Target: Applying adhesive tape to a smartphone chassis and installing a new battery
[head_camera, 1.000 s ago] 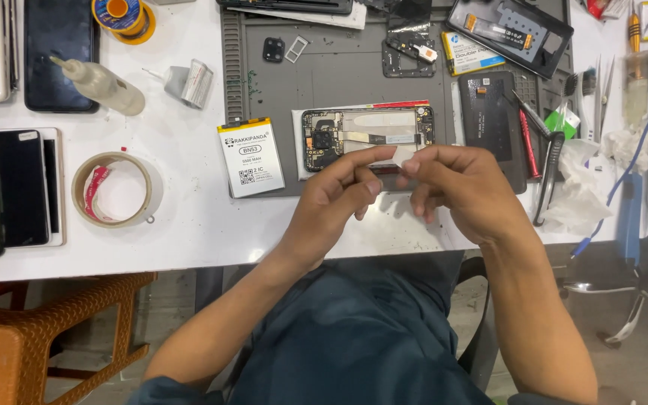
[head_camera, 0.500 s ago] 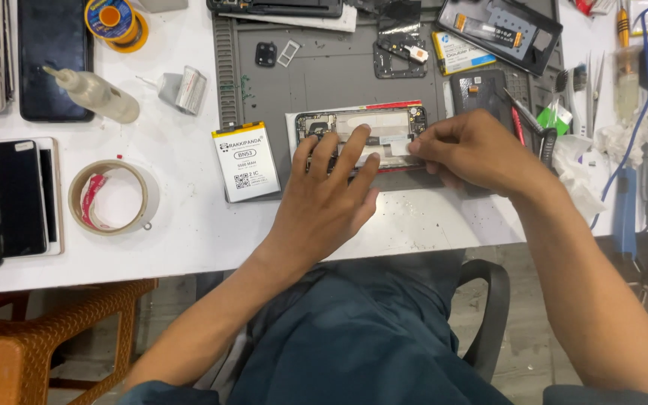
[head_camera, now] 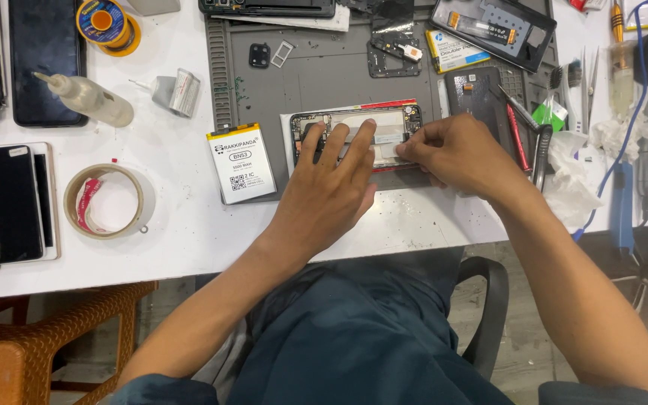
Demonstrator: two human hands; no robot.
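An opened phone body (head_camera: 354, 126) lies on a grey work mat (head_camera: 324, 75) on the white table. My left hand (head_camera: 331, 191) rests flat on it, fingers spread and pressing on its inside. My right hand (head_camera: 455, 154) is at the phone's right end, its fingertips pinched on a pale strip inside the frame (head_camera: 388, 146). A white phone battery (head_camera: 241, 163) lies on the mat's left edge, just left of my left hand.
A tape roll (head_camera: 110, 201), a glue bottle (head_camera: 88, 97), a solder spool (head_camera: 103, 21) and several phones (head_camera: 13, 202) lie to the left. Small phone parts (head_camera: 391, 52), a back cover (head_camera: 489, 26), screwdrivers (head_camera: 523, 127), tweezers (head_camera: 586, 79), tissue (head_camera: 571, 180) and cables sit to the right. A chair is below.
Both hands moved from the table's front edge forward onto the opened phone. My left hand flattened on it and my right hand settled at its right end.
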